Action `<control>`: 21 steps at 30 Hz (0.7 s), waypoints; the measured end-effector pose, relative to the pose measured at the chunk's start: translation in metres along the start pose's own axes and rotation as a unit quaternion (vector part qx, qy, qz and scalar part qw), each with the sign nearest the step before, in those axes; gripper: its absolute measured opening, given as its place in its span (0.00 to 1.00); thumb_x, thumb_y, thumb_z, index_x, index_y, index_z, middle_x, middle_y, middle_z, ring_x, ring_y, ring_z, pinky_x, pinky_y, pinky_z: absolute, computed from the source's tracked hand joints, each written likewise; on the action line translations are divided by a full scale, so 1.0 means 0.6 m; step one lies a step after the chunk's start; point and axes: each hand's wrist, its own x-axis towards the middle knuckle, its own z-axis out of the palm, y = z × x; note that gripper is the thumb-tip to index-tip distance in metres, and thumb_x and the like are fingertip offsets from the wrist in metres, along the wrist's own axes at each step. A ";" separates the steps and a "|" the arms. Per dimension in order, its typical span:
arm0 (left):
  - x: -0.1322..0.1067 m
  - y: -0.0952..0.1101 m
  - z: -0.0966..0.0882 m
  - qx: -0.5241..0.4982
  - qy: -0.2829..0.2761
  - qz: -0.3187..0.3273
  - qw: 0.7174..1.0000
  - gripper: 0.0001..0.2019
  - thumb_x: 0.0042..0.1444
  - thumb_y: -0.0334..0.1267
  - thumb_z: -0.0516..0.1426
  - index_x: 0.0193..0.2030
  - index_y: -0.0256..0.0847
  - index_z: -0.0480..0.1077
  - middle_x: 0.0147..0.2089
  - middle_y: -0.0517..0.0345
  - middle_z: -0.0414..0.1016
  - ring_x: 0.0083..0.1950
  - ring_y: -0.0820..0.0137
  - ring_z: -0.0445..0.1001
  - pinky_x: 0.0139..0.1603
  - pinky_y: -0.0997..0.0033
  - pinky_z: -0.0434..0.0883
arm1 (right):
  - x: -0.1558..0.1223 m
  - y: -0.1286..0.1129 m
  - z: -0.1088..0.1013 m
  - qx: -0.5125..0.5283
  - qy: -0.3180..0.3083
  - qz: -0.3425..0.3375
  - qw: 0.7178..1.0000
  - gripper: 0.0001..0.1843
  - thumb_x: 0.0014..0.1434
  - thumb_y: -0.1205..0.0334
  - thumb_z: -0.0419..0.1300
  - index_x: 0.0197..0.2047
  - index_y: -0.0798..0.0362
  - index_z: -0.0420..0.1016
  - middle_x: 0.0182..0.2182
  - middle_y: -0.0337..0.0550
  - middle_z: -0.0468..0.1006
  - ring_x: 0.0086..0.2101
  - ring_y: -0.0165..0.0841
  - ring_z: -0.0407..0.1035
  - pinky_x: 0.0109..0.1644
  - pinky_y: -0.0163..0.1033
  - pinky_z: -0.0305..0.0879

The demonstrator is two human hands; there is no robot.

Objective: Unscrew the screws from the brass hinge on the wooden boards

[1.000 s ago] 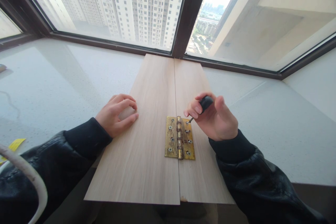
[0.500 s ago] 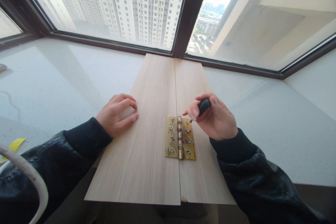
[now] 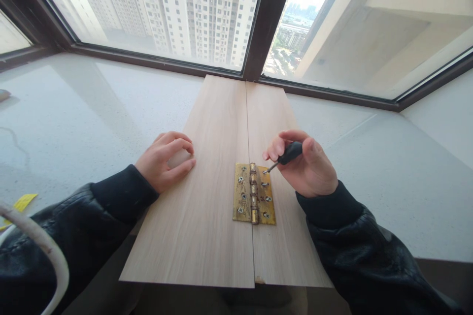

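Two pale wooden boards (image 3: 207,216) lie side by side on a white sill, joined by a brass hinge (image 3: 253,200) with several screws. My right hand (image 3: 306,165) is closed round a short black-handled screwdriver (image 3: 286,155), whose tip rests on the hinge's top right screw. My left hand (image 3: 165,161) lies on the left board's left edge, fingers curled and spread, pressing down and holding nothing.
The white sill (image 3: 84,108) runs along a dark-framed window (image 3: 266,19) at the back. A yellow slip (image 3: 22,203) lies at the far left. A white curved tube (image 3: 44,246) crosses the lower left corner. The boards overhang the sill's front edge.
My right hand has turned on the screwdriver, fingers regripping the black handle. The tip has stayed at the same top right screw. My left hand and the boards have not moved.
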 end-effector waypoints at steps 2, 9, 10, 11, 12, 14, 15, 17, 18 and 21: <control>0.000 0.000 0.000 0.001 0.000 -0.002 1.000 0.08 0.61 0.43 0.56 0.40 0.41 0.70 0.49 0.50 0.73 0.51 0.60 0.71 0.57 0.52 0.69 | 0.002 -0.002 0.005 0.008 -0.006 0.011 1.000 0.16 0.62 0.41 0.63 0.39 0.44 0.81 0.20 0.33 0.67 0.22 0.30 0.62 0.34 0.42 0.69; -0.001 -0.002 0.004 0.000 0.013 0.004 1.000 0.08 0.61 0.42 0.56 0.40 0.41 0.70 0.48 0.50 0.72 0.50 0.60 0.72 0.55 0.53 0.69 | 0.003 -0.010 0.012 0.047 -0.022 0.038 0.998 0.24 0.60 0.34 0.61 0.31 0.48 0.70 0.17 0.30 0.57 0.19 0.27 0.52 0.28 0.39 0.60; -0.001 -0.002 0.004 0.001 0.013 0.005 1.000 0.08 0.61 0.42 0.56 0.40 0.40 0.70 0.48 0.50 0.72 0.50 0.60 0.72 0.55 0.53 0.69 | 0.002 -0.010 0.010 0.045 -0.022 0.032 0.998 0.22 0.59 0.37 0.63 0.31 0.48 0.71 0.19 0.31 0.60 0.20 0.27 0.55 0.29 0.39 0.61; -0.001 -0.002 0.004 0.002 0.011 0.006 1.000 0.08 0.61 0.42 0.56 0.40 0.40 0.71 0.48 0.50 0.72 0.50 0.60 0.72 0.55 0.53 0.69 | 0.002 -0.009 0.007 0.040 -0.020 0.025 0.999 0.20 0.58 0.40 0.66 0.31 0.49 0.72 0.22 0.33 0.63 0.22 0.28 0.58 0.30 0.39 0.62; -0.001 -0.002 0.003 0.002 0.009 0.006 1.000 0.08 0.61 0.42 0.56 0.40 0.40 0.71 0.48 0.50 0.72 0.51 0.60 0.72 0.55 0.53 0.69 | 0.001 -0.007 0.005 0.031 -0.017 0.017 0.999 0.19 0.57 0.42 0.68 0.31 0.49 0.73 0.25 0.35 0.66 0.25 0.29 0.61 0.32 0.39 0.63; 0.000 -0.001 0.002 0.000 0.008 0.007 1.000 0.08 0.61 0.42 0.56 0.40 0.40 0.71 0.48 0.49 0.72 0.51 0.59 0.72 0.56 0.53 0.68 | -0.001 -0.003 0.000 0.012 -0.008 0.002 1.000 0.18 0.55 0.43 0.70 0.30 0.49 0.76 0.30 0.37 0.69 0.29 0.30 0.66 0.35 0.40 0.65; 0.000 -0.001 0.002 -0.001 0.008 0.007 1.000 0.08 0.61 0.42 0.56 0.40 0.40 0.70 0.48 0.49 0.72 0.51 0.59 0.72 0.56 0.53 0.68 | -0.001 -0.001 -0.001 0.005 -0.007 -0.003 1.000 0.18 0.54 0.42 0.70 0.30 0.49 0.78 0.31 0.38 0.69 0.30 0.30 0.66 0.36 0.40 0.66; -0.001 -0.001 0.003 -0.001 0.009 0.005 1.000 0.08 0.61 0.42 0.56 0.40 0.40 0.70 0.48 0.50 0.72 0.51 0.59 0.72 0.56 0.53 0.68 | -0.002 0.003 -0.002 -0.001 -0.008 -0.002 1.000 0.19 0.57 0.40 0.67 0.32 0.48 0.81 0.27 0.38 0.70 0.29 0.30 0.66 0.36 0.41 0.67; -0.001 -0.001 0.004 -0.001 0.011 0.004 1.000 0.08 0.61 0.42 0.56 0.40 0.40 0.70 0.48 0.50 0.72 0.51 0.59 0.72 0.56 0.53 0.68 | -0.002 0.004 -0.002 0.001 -0.012 0.004 1.000 0.19 0.59 0.39 0.65 0.34 0.47 0.82 0.25 0.37 0.70 0.27 0.30 0.65 0.35 0.41 0.67; -0.001 -0.003 0.007 -0.005 0.021 0.006 1.000 0.08 0.61 0.42 0.55 0.40 0.40 0.70 0.48 0.50 0.72 0.50 0.60 0.71 0.55 0.53 0.68 | 0.001 0.002 0.003 0.028 -0.032 0.029 0.999 0.22 0.64 0.38 0.58 0.34 0.45 0.82 0.17 0.34 0.65 0.20 0.28 0.58 0.32 0.40 0.65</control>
